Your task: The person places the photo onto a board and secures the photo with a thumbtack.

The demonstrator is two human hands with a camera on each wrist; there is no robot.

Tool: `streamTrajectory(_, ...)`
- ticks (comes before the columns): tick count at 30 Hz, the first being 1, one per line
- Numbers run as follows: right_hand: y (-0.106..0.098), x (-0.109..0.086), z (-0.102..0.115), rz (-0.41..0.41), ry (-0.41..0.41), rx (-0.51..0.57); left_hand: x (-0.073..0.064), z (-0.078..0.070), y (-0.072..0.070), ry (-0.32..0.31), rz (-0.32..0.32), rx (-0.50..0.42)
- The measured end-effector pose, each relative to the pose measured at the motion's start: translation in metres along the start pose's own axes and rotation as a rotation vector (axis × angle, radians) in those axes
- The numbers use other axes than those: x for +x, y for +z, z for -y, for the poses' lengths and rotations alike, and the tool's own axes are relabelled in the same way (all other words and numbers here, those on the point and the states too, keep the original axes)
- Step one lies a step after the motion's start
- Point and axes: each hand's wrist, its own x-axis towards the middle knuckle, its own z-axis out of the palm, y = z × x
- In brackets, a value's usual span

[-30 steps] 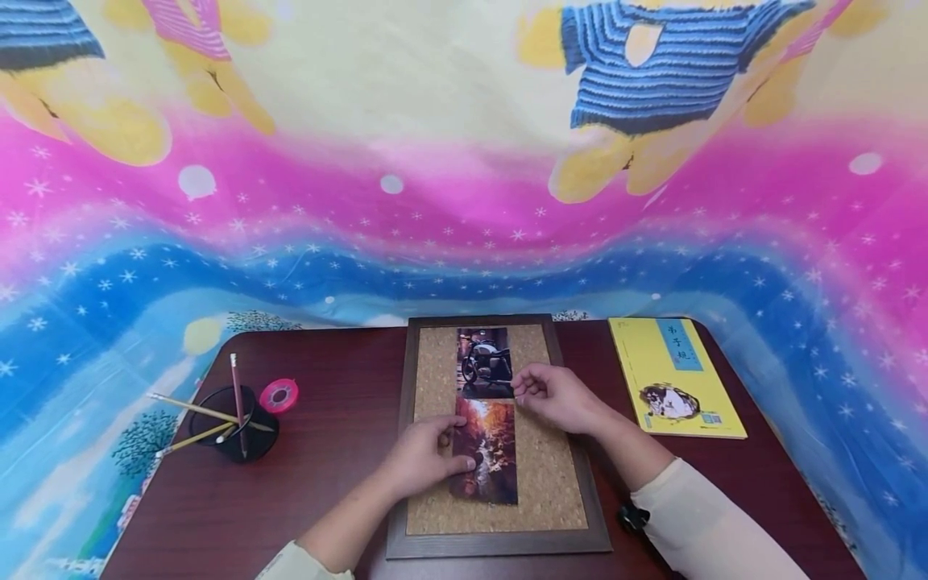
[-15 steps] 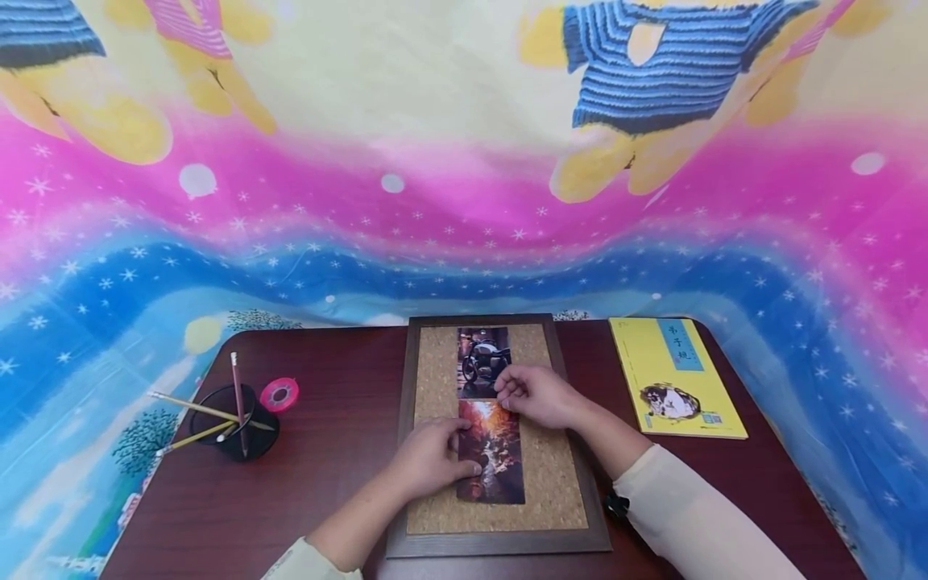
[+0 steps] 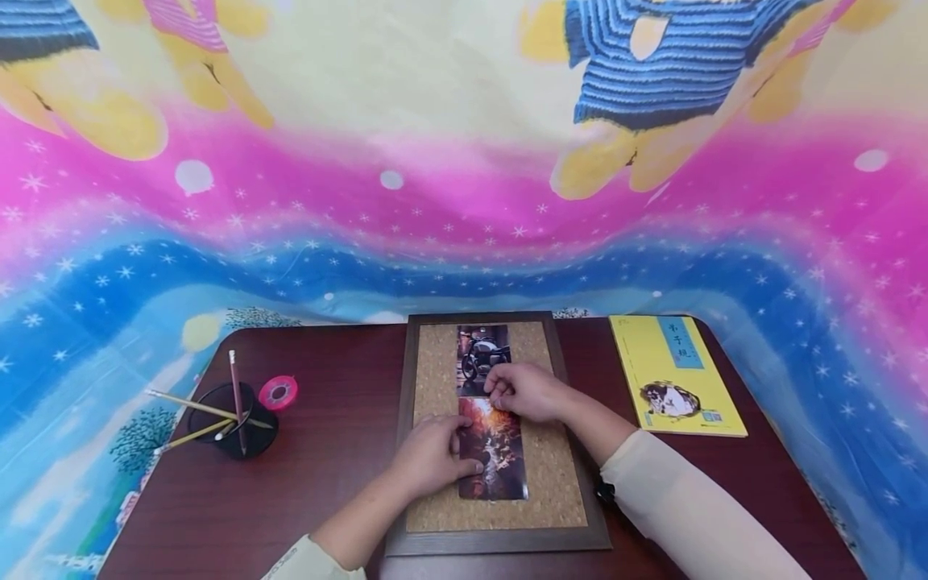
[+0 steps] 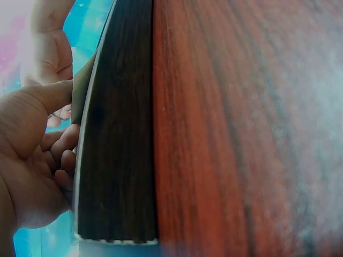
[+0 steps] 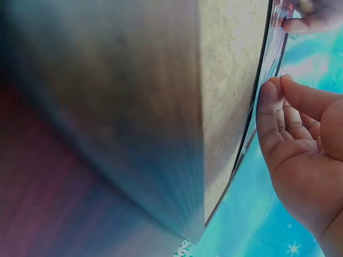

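A dark-framed cork board [image 3: 554, 483] lies on the table. On it is a photo of a motorcycle [image 3: 482, 350], and below that a photo of a stream among autumn trees [image 3: 493, 459]. My left hand [image 3: 431, 459] holds the stream photo by its left side, with thumb and forefinger over the picture. In the left wrist view its other fingers curl beside the board. My right hand [image 3: 529, 391] is at the top of the stream photo, thumb and fingertips brought together. Anything between those fingertips is hidden or too small to tell. Its hand covers the photo's upper right corner.
Left on the table stands a black mesh pen cup [image 3: 250, 431] with several pencils leaning out. Beside it is a pink round case [image 3: 279, 392]. A yellow book [image 3: 674, 379] lies to the right. A patterned cloth [image 3: 464, 266] hangs behind the table's far edge.
My right hand has moved left, from the motorcycle photo's right edge to the seam between the photos. The stream photo has shifted slightly right with my left hand.
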Motion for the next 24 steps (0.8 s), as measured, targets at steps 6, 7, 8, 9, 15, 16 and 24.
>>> streamTrajectory(6, 0.002, 0.008, 0.004, 0.04, 0.015, -0.039, 0.001, 0.003, 0.001, 0.012, 0.004, 0.014)
streamTrajectory(7, 0.003, 0.009, 0.004, 0.045, 0.016, -0.043, 0.001, 0.003, 0.001, 0.012, 0.005, 0.015)
streamTrajectory(8, 0.003, 0.011, 0.003, 0.052, 0.018, -0.047, 0.001, 0.003, 0.001, 0.011, 0.007, 0.019)
streamTrajectory(9, 0.003, 0.012, 0.004, 0.057, 0.023, -0.052, 0.002, 0.003, 0.001, 0.008, 0.01, 0.022)
streamTrajectory(15, 0.001, 0.017, 0.01, 0.101, 0.052, -0.073, 0.001, 0.004, 0.001, 0.005, 0.007, 0.019)
streamTrajectory(16, 0.001, 0.018, 0.01, 0.108, 0.051, -0.08, 0.001, 0.004, 0.001, 0.007, 0.006, 0.017)
streamTrajectory(24, -0.001, 0.023, 0.016, 0.143, 0.058, -0.151, 0.001, 0.004, 0.003, 0.016, 0.004, 0.014)
